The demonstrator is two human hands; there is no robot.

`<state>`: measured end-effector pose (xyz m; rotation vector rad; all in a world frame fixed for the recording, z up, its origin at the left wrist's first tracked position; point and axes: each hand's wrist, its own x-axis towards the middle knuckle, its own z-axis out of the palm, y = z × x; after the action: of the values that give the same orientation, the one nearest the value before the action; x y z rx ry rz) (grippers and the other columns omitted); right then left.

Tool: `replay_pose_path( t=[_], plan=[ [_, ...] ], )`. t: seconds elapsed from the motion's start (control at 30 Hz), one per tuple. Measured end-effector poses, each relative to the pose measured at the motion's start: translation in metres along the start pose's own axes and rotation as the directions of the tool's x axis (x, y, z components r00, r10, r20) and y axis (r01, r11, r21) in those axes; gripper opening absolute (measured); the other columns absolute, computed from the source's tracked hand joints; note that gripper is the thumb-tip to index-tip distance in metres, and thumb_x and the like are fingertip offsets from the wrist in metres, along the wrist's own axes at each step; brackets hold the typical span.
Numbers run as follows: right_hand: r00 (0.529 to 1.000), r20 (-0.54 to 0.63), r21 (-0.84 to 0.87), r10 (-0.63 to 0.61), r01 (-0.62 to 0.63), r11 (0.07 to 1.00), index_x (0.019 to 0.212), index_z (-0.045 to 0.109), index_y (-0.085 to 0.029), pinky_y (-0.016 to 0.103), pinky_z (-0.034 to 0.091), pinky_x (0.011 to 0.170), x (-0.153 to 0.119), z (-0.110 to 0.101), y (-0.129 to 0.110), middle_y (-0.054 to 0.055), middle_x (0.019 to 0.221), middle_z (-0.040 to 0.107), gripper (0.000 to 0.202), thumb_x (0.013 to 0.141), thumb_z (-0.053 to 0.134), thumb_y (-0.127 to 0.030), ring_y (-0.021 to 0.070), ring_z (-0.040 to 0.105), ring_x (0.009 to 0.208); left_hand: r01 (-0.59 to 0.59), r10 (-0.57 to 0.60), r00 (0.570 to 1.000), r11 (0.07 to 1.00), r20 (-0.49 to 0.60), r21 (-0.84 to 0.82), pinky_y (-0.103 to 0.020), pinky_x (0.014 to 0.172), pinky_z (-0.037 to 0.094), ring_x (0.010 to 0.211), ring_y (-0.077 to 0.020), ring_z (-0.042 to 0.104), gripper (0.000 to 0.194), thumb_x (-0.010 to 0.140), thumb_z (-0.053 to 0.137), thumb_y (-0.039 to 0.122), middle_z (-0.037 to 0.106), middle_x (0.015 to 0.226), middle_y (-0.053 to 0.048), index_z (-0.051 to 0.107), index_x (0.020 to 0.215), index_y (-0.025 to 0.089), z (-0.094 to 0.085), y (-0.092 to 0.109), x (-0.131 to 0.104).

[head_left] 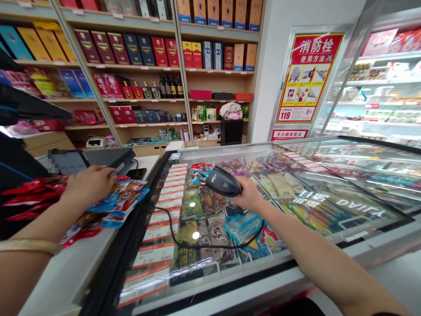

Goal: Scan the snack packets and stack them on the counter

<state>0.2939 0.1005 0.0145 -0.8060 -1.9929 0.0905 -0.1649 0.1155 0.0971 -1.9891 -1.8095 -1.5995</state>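
Observation:
My right hand (248, 193) is wrapped round a black handheld barcode scanner (222, 181), held above the glass lid of a chest freezer. Its black cable (171, 226) curves across the glass toward the counter. Just beyond the scanner's head lie small red and blue snack packets (200, 170), partly covered by it. On the left, my left hand (88, 186) has its fingers curled over a pile of red and blue snack packets (126, 197) on the white counter. The fingertips are partly hidden, and red packets stick out on both sides of that hand.
The chest freezer (158, 303) fills the middle and right, with wrapped ices under glass. A lit phone-like screen (70, 162) and a dark phone (136, 174) are near the counter's back. Behind stand shelves (141, 68) of boxed bottles; a refrigerated display (384, 94) is at right.

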Motion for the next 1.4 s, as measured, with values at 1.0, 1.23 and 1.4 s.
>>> replay_pose_path(
  t=[1.0,1.23,1.4],
  plan=[
    [0.997,-0.048,-0.029,0.065,-0.067,0.997,0.096,0.067,-0.020,0.032,0.051,0.071,0.002,-0.001,0.002,0.007,0.086,0.072,0.031,0.070,0.071,-0.036,0.0228,0.066,0.078,-0.022,0.067,0.985,0.964,0.162,-0.264,-0.046,0.106,0.038,0.104,-0.0272,0.062,0.005,0.069,0.069,0.023,0.073,0.091,-0.006,0.071,0.073,0.025,0.131,0.109,-0.082],
    [0.999,-0.050,-0.054,0.005,-0.008,0.998,0.088,0.064,-0.018,0.033,0.050,0.068,-0.002,0.002,0.001,0.009,0.082,0.071,0.023,0.073,0.066,-0.036,0.0248,0.066,0.075,0.472,-0.480,0.794,0.102,0.372,-0.876,-0.028,0.065,0.052,0.066,-0.0143,0.061,0.020,0.064,0.075,0.007,0.065,0.072,0.001,0.064,0.077,0.018,0.105,0.115,-0.089],
    [0.999,-0.037,-0.026,-0.028,0.027,0.999,0.090,0.064,-0.020,0.033,0.050,0.069,-0.003,0.003,-0.003,0.008,0.083,0.071,0.022,0.075,0.065,-0.036,0.0240,0.066,0.077,0.440,-0.408,0.745,-0.296,0.528,-0.848,-0.024,0.056,0.048,0.065,-0.0127,0.059,0.025,0.074,0.057,-0.004,0.060,0.070,0.003,0.060,0.085,0.019,0.101,0.119,-0.099]
  ],
)
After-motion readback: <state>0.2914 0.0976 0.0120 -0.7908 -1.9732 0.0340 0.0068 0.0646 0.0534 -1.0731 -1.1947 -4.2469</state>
